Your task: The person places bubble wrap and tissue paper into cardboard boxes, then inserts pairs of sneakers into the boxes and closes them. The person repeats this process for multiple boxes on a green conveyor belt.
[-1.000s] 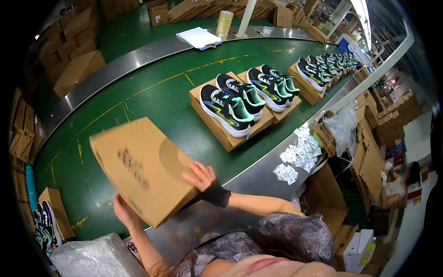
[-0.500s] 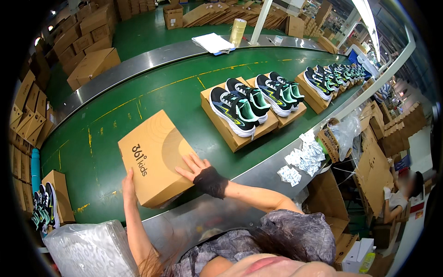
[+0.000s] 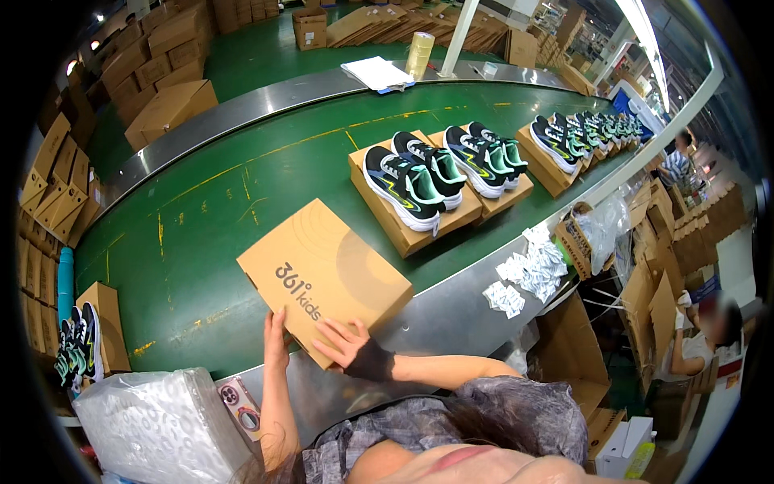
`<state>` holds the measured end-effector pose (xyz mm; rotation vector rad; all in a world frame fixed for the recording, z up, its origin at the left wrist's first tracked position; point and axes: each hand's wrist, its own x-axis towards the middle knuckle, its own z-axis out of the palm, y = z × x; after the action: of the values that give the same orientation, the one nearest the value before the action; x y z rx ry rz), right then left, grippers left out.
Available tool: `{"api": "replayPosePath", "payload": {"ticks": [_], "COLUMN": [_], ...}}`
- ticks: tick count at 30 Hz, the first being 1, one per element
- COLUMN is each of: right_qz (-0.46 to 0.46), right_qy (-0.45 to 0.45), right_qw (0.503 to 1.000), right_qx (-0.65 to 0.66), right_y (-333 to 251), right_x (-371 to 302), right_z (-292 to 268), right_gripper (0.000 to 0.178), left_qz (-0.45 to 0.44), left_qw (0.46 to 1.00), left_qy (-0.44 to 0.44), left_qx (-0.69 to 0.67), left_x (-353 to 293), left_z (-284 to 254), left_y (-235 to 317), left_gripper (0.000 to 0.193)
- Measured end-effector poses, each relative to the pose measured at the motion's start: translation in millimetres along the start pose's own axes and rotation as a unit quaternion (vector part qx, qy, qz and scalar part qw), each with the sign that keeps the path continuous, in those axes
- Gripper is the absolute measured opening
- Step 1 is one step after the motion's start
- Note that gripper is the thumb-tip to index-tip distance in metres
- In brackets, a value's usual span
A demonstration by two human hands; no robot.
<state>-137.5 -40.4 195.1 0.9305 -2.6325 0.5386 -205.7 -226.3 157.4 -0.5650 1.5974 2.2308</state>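
Observation:
A closed brown cardboard shoe box (image 3: pixel 347 270) lies at an angle across the near edge of the green conveyor belt (image 3: pixel 193 274), overhanging the metal ledge (image 3: pixel 435 323). My left hand (image 3: pixel 276 339) holds its near left side, fingers up against the edge. On the lid's near part lies my right hand (image 3: pixel 348 347), fingers spread flat; a black wrist cover goes over its palm. Just beyond the box, black shoes with mint lining (image 3: pixel 411 185) sit on a brown box (image 3: pixel 395 230). Another pair (image 3: pixel 484 161) stands right behind them.
More shoes on boxes (image 3: pixel 564 141) line the belt to the far right. White sachets (image 3: pixel 528 270) are heaped on the ledge. A plastic-wrapped stack (image 3: pixel 161 427) and a pink phone (image 3: pixel 242 407) lie near left. A person (image 3: pixel 701 339) sits at right.
The shoe box has come right and nearer, turned on the way, with both hands following. My right hand has shifted to the lid's near edge. The phone has come into sight.

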Motion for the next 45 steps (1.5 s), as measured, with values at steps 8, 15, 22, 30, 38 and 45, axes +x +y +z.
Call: {"api": "replayPosePath", "payload": {"ticks": [8, 15, 22, 30, 38, 45], "right_qz": [-0.009, 0.153, 0.236, 0.181, -0.247, -0.220], "right_qy": [0.119, 0.094, -0.095, -0.109, -0.073, -0.326], "right_qw": [0.993, 0.964, 0.928, 0.959, 0.966, 0.910], "right_qx": [0.004, -0.195, -0.272, -0.191, 0.022, 0.133], "right_y": [84, 240, 259, 272, 146, 110], "right_x": [14, 21, 47, 33, -5, -29], "right_z": [-42, -137, -157, -161, -160, -123], "right_gripper": [0.058, 0.052, 0.053, 0.046, 0.038, 0.029], "left_qz": [0.109, 0.259, 0.371, 0.356, 0.333, 0.107], "left_qw": [0.984, 0.934, 0.762, 0.653, 0.865, 0.883], "left_qy": [-0.052, 0.090, 0.460, 0.621, 0.345, -0.055], "left_qx": [-0.128, -0.228, -0.265, -0.249, 0.150, 0.454], "left_x": [-3, -140, -291, -341, -193, -76], "left_z": [18, -71, -131, -136, -27, 125], "left_y": [4, 38, 2, -39, 0, -25], "left_gripper": [0.054, 0.060, 0.056, 0.051, 0.037, 0.048]}}
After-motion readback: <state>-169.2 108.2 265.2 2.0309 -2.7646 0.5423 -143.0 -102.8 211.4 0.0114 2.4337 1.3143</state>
